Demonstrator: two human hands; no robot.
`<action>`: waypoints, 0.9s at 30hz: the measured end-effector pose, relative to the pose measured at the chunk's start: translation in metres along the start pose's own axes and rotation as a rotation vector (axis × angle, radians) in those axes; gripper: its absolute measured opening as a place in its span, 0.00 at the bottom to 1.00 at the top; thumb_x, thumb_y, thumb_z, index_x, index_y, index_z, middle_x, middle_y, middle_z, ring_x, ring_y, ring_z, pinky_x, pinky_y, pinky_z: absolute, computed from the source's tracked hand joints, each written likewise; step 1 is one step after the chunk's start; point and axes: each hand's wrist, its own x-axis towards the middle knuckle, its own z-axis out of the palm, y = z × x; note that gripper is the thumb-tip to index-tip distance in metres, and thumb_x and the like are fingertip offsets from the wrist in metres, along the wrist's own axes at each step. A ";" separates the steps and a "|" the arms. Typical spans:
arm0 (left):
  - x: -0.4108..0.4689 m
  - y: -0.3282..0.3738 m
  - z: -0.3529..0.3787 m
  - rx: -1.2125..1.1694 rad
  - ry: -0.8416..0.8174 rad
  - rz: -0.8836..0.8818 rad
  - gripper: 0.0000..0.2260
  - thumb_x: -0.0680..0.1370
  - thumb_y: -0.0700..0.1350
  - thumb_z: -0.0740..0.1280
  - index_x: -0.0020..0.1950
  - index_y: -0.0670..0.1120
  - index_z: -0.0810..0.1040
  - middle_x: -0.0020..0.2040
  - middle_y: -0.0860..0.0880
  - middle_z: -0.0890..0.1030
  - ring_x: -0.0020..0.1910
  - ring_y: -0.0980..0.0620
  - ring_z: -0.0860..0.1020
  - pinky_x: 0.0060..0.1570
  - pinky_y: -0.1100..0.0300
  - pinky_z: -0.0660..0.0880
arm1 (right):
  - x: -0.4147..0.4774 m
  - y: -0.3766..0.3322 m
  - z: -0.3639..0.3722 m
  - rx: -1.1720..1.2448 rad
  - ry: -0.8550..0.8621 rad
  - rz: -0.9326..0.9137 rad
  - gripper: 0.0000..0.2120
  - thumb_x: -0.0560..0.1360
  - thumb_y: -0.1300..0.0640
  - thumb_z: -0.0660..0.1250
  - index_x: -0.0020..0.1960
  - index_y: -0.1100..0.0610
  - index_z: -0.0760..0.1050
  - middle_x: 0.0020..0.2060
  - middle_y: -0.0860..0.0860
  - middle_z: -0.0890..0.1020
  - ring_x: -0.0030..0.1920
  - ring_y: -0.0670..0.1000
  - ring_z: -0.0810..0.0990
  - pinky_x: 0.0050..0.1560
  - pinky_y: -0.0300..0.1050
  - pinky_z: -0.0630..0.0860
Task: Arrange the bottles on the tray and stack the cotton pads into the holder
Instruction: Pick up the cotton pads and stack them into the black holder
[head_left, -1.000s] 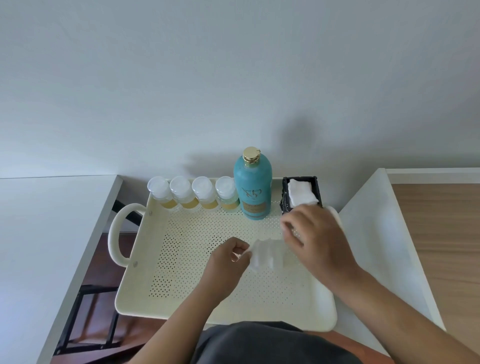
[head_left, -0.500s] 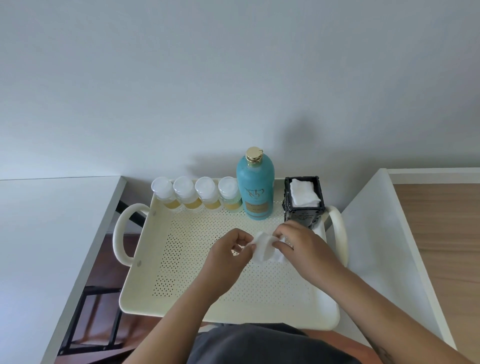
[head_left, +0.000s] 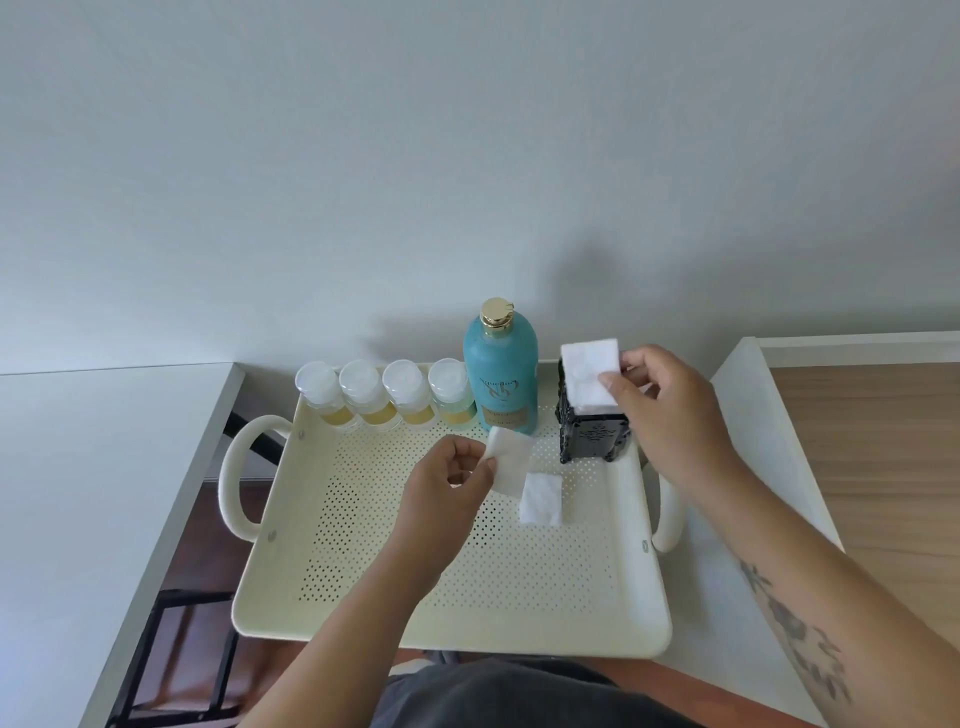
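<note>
White cotton pad (head_left: 589, 375) sits at the mouth of the black holder (head_left: 592, 439), pinched by fingers of the right hand (head_left: 670, 410). Left of the holder, the left hand (head_left: 442, 496) pinches a second pad (head_left: 511, 460) just beside a third pad (head_left: 541, 500) lying on the tray (head_left: 519, 629). Farther left stand the teal bottle (head_left: 500, 379) and four small bottles (head_left: 387, 395).

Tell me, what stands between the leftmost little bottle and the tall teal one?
Three more small white-capped bottles, side by side along the tray's far edge, as the head view shows.

Plain pale wall (head_left: 467, 156), white tabletops (head_left: 78, 493)
</note>
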 end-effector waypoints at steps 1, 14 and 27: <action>0.000 0.002 0.001 -0.006 -0.001 0.000 0.03 0.76 0.46 0.69 0.46 0.55 0.79 0.41 0.59 0.83 0.38 0.63 0.78 0.40 0.66 0.72 | 0.007 0.002 -0.002 -0.020 -0.023 0.040 0.04 0.76 0.53 0.67 0.49 0.52 0.78 0.38 0.43 0.79 0.37 0.43 0.76 0.38 0.39 0.72; 0.001 0.011 -0.002 -0.092 -0.002 -0.030 0.01 0.77 0.46 0.70 0.47 0.53 0.80 0.42 0.54 0.84 0.38 0.61 0.79 0.40 0.65 0.75 | 0.005 0.012 0.011 -0.584 -0.065 -0.519 0.09 0.77 0.60 0.63 0.53 0.60 0.80 0.53 0.54 0.82 0.56 0.57 0.78 0.58 0.53 0.73; 0.006 0.020 0.001 -0.260 -0.062 -0.020 0.01 0.77 0.45 0.70 0.49 0.50 0.81 0.40 0.53 0.85 0.38 0.61 0.80 0.36 0.70 0.74 | 0.013 0.017 0.020 -0.788 -0.297 -0.444 0.26 0.78 0.37 0.50 0.49 0.54 0.80 0.51 0.45 0.82 0.54 0.47 0.79 0.71 0.55 0.57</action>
